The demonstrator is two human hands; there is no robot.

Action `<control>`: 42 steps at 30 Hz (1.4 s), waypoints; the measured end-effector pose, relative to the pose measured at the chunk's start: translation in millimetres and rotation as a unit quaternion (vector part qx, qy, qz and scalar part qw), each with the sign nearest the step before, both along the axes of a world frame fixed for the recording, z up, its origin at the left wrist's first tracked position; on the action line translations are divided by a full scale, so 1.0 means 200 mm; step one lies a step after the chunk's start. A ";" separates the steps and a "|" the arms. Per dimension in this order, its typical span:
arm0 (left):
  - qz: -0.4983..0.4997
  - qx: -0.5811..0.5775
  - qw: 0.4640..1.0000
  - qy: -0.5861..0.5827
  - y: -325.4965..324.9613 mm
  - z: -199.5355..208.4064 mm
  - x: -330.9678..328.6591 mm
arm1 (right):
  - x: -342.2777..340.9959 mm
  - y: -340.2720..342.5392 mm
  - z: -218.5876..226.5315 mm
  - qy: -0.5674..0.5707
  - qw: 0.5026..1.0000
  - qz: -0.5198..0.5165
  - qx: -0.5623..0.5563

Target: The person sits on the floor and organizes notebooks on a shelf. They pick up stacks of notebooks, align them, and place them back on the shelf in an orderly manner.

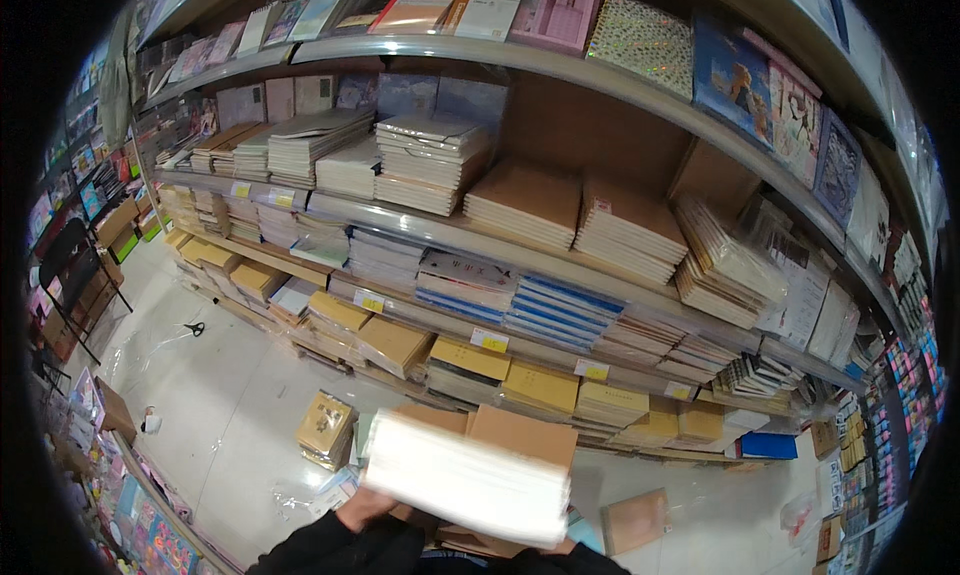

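A thick stack of notebooks [470, 480] with brown covers is held low in front of me, its white page edges overexposed and slightly blurred. My left hand [362, 510] grips the stack's lower left corner, fingers partly hidden beneath it. At the lower right corner, only a bit of my right hand [560, 548] shows; the stack covers its fingers. Just left of the stack, a wrapped bundle of yellow-brown notebooks [326, 430] rests on the floor. More brown-covered notebooks [525, 200] sit in piles on the shelf beyond.
Long shelves [420, 220] of notebooks and paper goods curve across the view. A brown flat pack [635, 520] lies on the floor at right. Scissors [195, 329] and plastic scraps lie on the floor at left, near a black chair [75, 265]. A display table [150, 520] stands lower left.
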State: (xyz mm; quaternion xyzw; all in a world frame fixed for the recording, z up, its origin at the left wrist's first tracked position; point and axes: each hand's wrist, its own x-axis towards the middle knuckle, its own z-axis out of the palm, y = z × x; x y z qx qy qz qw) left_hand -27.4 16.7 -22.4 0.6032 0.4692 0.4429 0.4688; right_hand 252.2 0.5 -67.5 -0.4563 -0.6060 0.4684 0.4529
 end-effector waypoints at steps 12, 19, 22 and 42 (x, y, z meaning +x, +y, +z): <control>-0.155 -0.010 0.981 -0.112 1.08 1.29 0.15 | -0.04 1.00 1.32 0.303 0.951 0.011 -0.054; -0.161 -0.024 0.912 -0.377 1.31 1.20 0.10 | 0.13 1.77 1.70 0.223 0.971 -0.015 -0.083; -0.099 -0.100 0.860 -0.491 1.40 1.13 0.15 | 0.10 2.06 1.67 0.217 0.970 -0.062 -0.086; -0.093 -0.185 0.819 -0.535 1.78 1.05 0.18 | 0.03 2.11 1.66 0.122 0.985 -0.011 -0.119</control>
